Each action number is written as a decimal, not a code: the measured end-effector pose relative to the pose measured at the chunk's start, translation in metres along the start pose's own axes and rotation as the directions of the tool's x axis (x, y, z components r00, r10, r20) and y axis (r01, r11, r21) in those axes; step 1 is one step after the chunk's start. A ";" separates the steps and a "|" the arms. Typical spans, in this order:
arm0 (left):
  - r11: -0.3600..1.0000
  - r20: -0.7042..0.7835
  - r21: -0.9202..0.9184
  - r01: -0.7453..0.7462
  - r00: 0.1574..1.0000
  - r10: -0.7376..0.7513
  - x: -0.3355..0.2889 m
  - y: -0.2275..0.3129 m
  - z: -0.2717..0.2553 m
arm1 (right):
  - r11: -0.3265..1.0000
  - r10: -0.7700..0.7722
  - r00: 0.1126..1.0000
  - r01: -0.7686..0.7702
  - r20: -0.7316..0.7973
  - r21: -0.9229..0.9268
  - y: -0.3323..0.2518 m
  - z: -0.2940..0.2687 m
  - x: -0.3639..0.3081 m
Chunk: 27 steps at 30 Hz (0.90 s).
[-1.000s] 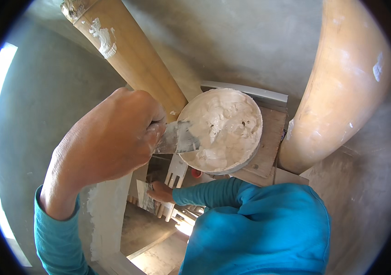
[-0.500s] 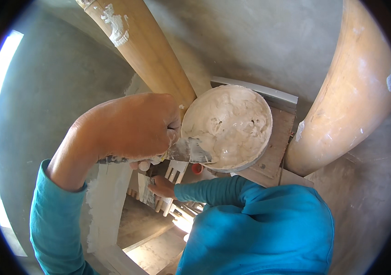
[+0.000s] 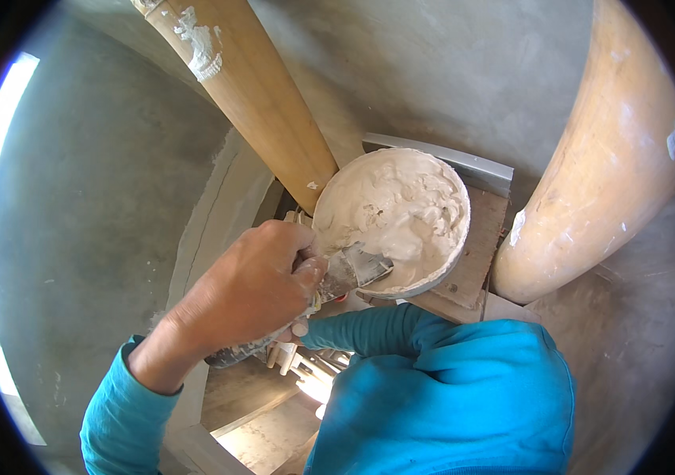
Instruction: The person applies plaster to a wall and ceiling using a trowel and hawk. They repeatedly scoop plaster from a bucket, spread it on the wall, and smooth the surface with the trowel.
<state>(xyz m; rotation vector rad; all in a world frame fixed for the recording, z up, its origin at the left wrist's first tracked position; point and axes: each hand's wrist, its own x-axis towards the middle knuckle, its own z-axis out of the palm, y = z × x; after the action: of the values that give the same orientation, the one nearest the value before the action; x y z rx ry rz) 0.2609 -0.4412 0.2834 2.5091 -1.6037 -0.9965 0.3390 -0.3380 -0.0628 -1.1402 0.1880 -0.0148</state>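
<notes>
My left hand (image 3: 254, 285) is closed round the handle of a putty knife (image 3: 341, 275), its back toward me. The knife's broad blade, smeared with paste, lies over the near left rim of a round bucket (image 3: 464, 252), its tip above the plaster. Creamy, off-white plaster (image 3: 389, 210) with a lumpy, wet surface fills the bucket almost to the rim. My right forearm (image 3: 361, 328), in a blue sleeve, reaches leftward below the bucket. My right hand is mostly hidden behind my left one, so what its fingers hold does not show.
The bucket stands on a wooden board (image 3: 476, 257) with a grey metal strip (image 3: 480, 168) behind. One thick bamboo pole (image 3: 266, 103) rises at left, another (image 3: 583, 158) at right, both splashed white. A grey plastered wall (image 3: 448, 71) stands behind; slats and a bright gap show far below.
My left hand has moved down and right, tilting the putty knife so its blade points up and right. It now covers my right hand, which held a flat-bladed tool before.
</notes>
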 end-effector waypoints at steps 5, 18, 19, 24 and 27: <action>0.998 -0.065 0.039 0.040 0.997 -0.037 -0.011 0.006 -0.006 | 1.000 0.014 1.000 -0.014 -0.006 -0.011 -0.004 0.000 -0.005; 0.829 -0.070 0.384 -0.406 0.883 0.464 -0.026 -0.011 -0.029 | 0.998 0.059 0.998 -0.059 0.024 -0.008 0.000 0.003 0.003; 0.815 -0.063 0.415 -0.404 0.881 0.469 -0.021 -0.012 -0.028 | 0.996 0.091 0.995 -0.091 0.046 -0.021 -0.003 0.002 0.002; 0.905 0.078 0.183 -0.384 0.924 0.376 -0.007 -0.007 -0.026 | 0.997 -0.044 0.998 0.048 -0.053 0.059 -0.005 0.009 0.003; 0.943 0.155 0.099 -0.317 0.941 0.300 -0.007 -0.001 -0.025 | 0.999 -0.033 0.999 0.034 -0.028 0.033 0.004 0.010 0.007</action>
<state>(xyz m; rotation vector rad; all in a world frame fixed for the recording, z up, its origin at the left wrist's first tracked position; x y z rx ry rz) 0.2723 -0.4432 0.3069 2.1950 -2.0784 -1.0781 0.3473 -0.3278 -0.0630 -1.1102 0.1926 -0.0636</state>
